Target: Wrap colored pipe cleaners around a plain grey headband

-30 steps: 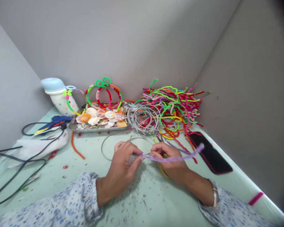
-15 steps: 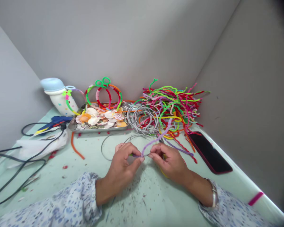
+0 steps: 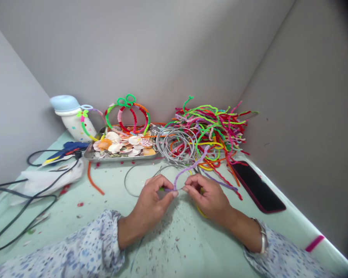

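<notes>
Between thumb and fingers, my left hand (image 3: 152, 199) pinches a purple pipe cleaner (image 3: 188, 168) where it bends round a thin grey wire. Its free end curves up and to the right. A bit of green fuzz shows beside my left fingers. My right hand (image 3: 207, 195) is closed, fingertips pinching the grey wire (image 3: 180, 189) just right of the purple coil. Part of a yellow pipe cleaner (image 3: 202, 212) shows under my right hand. Behind both hands lies a coil of grey wire (image 3: 176, 144).
A heap of coloured pipe cleaners (image 3: 214, 127) lies at the back right, with a dark phone (image 3: 259, 187) in front. A metal tray (image 3: 118, 159) holds shells. Pipe-cleaner hoops (image 3: 127, 119) lean at the back. Left are a white bottle (image 3: 78, 123), blue-handled tool (image 3: 72, 146) and black cable (image 3: 23, 197).
The purple pipe cleaner's free end has tipped slightly to the left and down. Both hands keep their pinch in nearly the same place.
</notes>
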Tool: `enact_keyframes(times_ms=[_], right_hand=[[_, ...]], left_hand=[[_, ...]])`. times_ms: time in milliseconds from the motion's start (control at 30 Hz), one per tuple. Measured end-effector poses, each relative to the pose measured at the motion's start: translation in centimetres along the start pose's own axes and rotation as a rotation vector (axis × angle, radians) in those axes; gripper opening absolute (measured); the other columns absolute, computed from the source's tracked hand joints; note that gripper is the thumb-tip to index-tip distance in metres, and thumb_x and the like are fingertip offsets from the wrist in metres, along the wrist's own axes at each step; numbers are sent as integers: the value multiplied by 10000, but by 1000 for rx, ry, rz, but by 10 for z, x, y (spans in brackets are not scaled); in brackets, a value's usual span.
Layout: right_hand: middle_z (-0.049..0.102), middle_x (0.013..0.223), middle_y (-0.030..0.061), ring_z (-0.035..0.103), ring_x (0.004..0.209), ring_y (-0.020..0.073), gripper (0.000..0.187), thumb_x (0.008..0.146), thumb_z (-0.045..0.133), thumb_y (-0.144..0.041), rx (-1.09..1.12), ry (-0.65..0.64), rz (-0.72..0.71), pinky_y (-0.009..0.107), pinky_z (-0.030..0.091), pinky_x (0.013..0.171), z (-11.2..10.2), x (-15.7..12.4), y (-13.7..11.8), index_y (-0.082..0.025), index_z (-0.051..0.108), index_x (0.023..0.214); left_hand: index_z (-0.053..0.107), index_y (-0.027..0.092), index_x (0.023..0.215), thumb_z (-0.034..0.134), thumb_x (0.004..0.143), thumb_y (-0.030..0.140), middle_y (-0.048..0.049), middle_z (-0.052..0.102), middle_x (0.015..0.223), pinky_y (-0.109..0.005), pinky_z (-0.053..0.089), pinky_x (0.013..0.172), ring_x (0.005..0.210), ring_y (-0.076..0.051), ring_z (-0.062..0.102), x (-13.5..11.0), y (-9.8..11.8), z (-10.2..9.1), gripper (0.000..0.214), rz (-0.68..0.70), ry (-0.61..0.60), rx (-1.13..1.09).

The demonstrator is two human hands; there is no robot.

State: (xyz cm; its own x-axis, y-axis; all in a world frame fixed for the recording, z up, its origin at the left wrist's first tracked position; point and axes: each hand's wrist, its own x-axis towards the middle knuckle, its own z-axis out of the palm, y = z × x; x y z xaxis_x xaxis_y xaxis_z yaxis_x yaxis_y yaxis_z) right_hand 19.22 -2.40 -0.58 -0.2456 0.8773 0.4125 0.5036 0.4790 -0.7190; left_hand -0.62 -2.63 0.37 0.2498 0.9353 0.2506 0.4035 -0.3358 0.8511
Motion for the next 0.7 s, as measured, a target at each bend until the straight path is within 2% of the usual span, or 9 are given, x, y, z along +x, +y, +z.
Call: enact_keyframes(times_ms=[133,700], right_hand=[[598,686,-28,541,592,119,30,883,615,-219,21,22,25,220,418,576,1,0,0,-198,611,861],[598,720,-22,557,629,125,22,871,621,-206,-12,-1,-29,231,427,606,0,-2,-3,-204,602,860]], left_hand=[[611,201,836,634,834,265,-14,631,835,-361,401,813,847,-203,570,0,-1,0,68,17,-8,12],[599,208,764,594,851,274,1,620,770,-355,379,803,805,-194,541,-3,3,-2,109,7,-18,5]])
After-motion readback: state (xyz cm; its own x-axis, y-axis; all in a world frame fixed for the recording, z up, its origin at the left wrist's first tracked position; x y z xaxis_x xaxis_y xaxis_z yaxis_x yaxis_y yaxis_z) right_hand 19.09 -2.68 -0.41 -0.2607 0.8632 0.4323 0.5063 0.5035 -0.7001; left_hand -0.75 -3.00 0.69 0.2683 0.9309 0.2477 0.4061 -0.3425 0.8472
